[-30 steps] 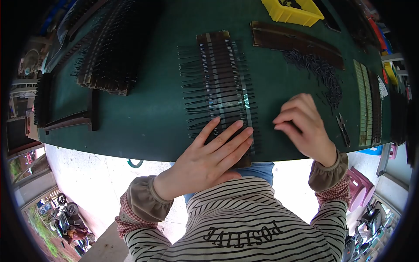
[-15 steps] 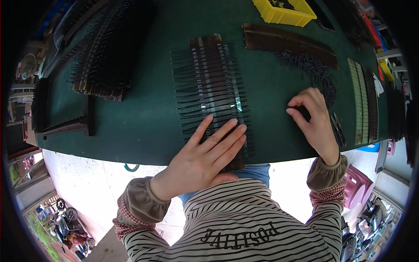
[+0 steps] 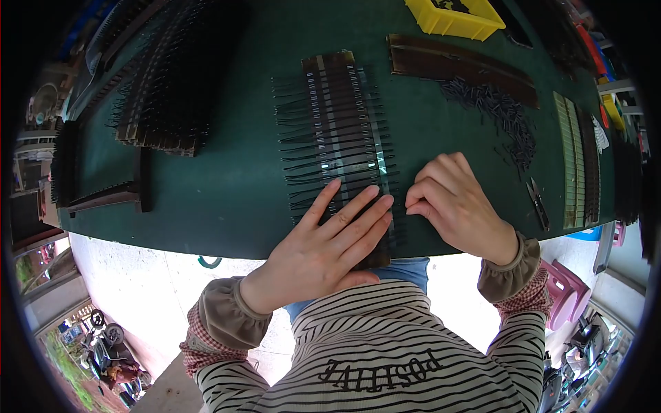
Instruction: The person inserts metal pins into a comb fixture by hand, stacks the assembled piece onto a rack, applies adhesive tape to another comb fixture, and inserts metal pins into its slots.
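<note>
A long dark board (image 3: 339, 103) lies on the green table, with rows of thin black wires sticking out at both sides and shiny strips running along it. My left hand (image 3: 330, 241) rests palm down on its near end, fingers spread. Just right of the board, my right hand (image 3: 458, 203) hovers with thumb and forefinger pinched together near the wire ends. Whatever those fingertips may hold is too small to make out. A loose pile of small dark tubes (image 3: 506, 117) lies beyond my right hand.
At the upper left stands a stack of wired boards (image 3: 162, 89), near a dark frame (image 3: 110, 196). A bare brown board (image 3: 461, 65), a yellow bin (image 3: 458, 19), small snips (image 3: 538, 205) and pale green strips (image 3: 570, 165) lie on the right of the green table (image 3: 234, 172).
My right hand first moved right, towards the snips, then came back left, close to the wired board. My left hand has stayed on the board. The view shifted slightly.
</note>
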A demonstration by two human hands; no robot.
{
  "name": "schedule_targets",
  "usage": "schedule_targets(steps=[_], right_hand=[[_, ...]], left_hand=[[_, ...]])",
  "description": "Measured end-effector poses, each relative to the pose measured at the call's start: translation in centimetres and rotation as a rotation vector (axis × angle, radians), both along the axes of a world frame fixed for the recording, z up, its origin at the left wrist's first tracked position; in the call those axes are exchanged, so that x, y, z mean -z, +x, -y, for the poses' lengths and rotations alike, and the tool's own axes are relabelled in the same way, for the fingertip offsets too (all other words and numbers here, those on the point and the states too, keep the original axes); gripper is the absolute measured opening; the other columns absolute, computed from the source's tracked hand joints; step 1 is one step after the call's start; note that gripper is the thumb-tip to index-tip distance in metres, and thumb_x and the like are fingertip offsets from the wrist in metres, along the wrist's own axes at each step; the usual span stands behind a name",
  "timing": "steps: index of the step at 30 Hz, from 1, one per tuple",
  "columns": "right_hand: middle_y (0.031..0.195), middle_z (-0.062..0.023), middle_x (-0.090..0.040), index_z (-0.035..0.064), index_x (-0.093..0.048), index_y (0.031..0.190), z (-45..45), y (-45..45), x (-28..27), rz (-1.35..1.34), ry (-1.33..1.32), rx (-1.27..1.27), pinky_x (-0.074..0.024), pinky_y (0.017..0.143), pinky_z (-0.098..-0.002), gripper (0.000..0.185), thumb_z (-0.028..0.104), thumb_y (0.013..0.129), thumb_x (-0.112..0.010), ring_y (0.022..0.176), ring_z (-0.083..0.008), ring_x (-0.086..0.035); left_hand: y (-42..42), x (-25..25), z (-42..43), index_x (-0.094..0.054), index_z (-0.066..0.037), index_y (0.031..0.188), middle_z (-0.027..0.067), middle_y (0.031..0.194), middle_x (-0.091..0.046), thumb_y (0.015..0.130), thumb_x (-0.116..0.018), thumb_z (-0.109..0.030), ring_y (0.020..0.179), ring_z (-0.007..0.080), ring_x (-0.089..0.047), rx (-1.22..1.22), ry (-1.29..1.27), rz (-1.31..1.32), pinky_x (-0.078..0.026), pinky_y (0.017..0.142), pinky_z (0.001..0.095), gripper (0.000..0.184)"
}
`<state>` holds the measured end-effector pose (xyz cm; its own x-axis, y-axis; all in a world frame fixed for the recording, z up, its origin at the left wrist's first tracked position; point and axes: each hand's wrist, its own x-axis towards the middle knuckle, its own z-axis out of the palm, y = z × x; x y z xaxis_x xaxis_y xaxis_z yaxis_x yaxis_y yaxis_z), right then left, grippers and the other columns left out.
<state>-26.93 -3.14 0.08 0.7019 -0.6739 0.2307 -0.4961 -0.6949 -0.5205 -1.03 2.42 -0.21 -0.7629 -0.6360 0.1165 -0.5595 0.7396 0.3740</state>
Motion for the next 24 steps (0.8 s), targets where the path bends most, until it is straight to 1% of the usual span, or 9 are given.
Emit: schedule_targets(steps=[11, 14, 17, 19, 21, 22, 24], right_hand=[[0.088, -0.0027, -0.053, 0.0093, -0.059, 0.089, -0.6, 0.8, 0.5, 0.053, 0.01, 0.041, -0.0385, 0.084, -0.0373, 0.016, 0.008, 0.084, -0.075, 0.085, -0.0233, -0.051], [0.089, -0.0031, -0.055, 0.0087, -0.061, 0.091, -0.6, 0.7, 0.5, 0.077, 0.027, 0.04, -0.0388, 0.084, -0.0377, 0.017, 0.008, 0.083, -0.076, 0.087, -0.0234, -0.053], [0.092, -0.0044, -0.058, 0.0073, -0.065, 0.093, -0.2, -0.4, -0.1, 0.132, 0.004, 0.086, -0.0398, 0.082, -0.0377, 0.018, 0.007, 0.08, -0.078, 0.089, -0.0242, -0.055], [0.095, -0.0066, -0.06, 0.0065, -0.067, 0.094, 0.1, -2.7, -0.8, 0.109, -0.048, 0.258, -0.042, 0.082, -0.0383, 0.02, 0.005, 0.077, -0.079, 0.092, -0.0258, -0.057], [0.096, -0.0097, -0.061, 0.0051, -0.067, 0.094, 0.4, -5.4, -0.9, 0.0, -0.152, 0.494, -0.0443, 0.087, -0.0397, 0.023, 0.002, 0.076, -0.08, 0.096, -0.0293, -0.059], [0.097, -0.0097, -0.061, 0.0041, -0.067, 0.095, 0.7, -6.5, -1.1, -0.043, -0.221, 0.56, -0.0442, 0.088, -0.0398, 0.022, 0.003, 0.077, -0.08, 0.097, -0.0295, -0.058], [0.095, -0.0091, -0.06, 0.0036, -0.066, 0.093, 1.0, -8.3, -0.8, -0.152, -0.248, 0.683, -0.0437, 0.089, -0.0405, 0.019, 0.004, 0.079, -0.078, 0.097, -0.0295, -0.057]], left_hand=[[0.0, -0.1, 0.0, -0.056, -0.001, 0.142, 0.0122, 0.155, -0.049, 0.086, -0.062, -0.061, 0.148, 0.0309, -0.039, -0.004, -0.009, 0.01, -0.024, 0.122, 0.06, 0.082], [0.0, -0.1, 0.0, -0.055, -0.001, 0.142, 0.0124, 0.155, -0.048, 0.086, -0.062, -0.061, 0.148, 0.031, -0.039, -0.002, -0.009, 0.01, -0.024, 0.122, 0.06, 0.082], [0.1, -0.2, 0.1, -0.054, -0.001, 0.143, 0.0125, 0.156, -0.048, 0.087, -0.062, -0.061, 0.149, 0.0312, -0.038, -0.001, 0.024, -0.01, -0.023, 0.123, 0.0597, 0.083], [0.3, -0.4, 0.1, -0.053, 0.0, 0.144, 0.0127, 0.156, -0.047, 0.087, -0.062, -0.061, 0.15, 0.0314, -0.037, -0.005, 0.077, -0.042, -0.022, 0.123, 0.0595, 0.084], [0.4, -0.6, 0.3, -0.052, 0.0, 0.145, 0.013, 0.157, -0.045, 0.086, -0.062, -0.062, 0.15, 0.0314, -0.036, -0.018, 0.099, -0.062, -0.021, 0.124, 0.0593, 0.086], [0.4, -0.7, 0.4, -0.051, 0.0, 0.146, 0.0132, 0.158, -0.045, 0.086, -0.062, -0.062, 0.151, 0.0314, -0.035, -0.024, 0.11, -0.071, -0.02, 0.124, 0.0592, 0.086], [0.4, -0.9, 0.8, -0.05, 0.0, 0.147, 0.0135, 0.158, -0.044, 0.087, -0.063, -0.062, 0.152, 0.0312, -0.034, -0.015, 0.09, -0.05, -0.019, 0.124, 0.0593, 0.087]])
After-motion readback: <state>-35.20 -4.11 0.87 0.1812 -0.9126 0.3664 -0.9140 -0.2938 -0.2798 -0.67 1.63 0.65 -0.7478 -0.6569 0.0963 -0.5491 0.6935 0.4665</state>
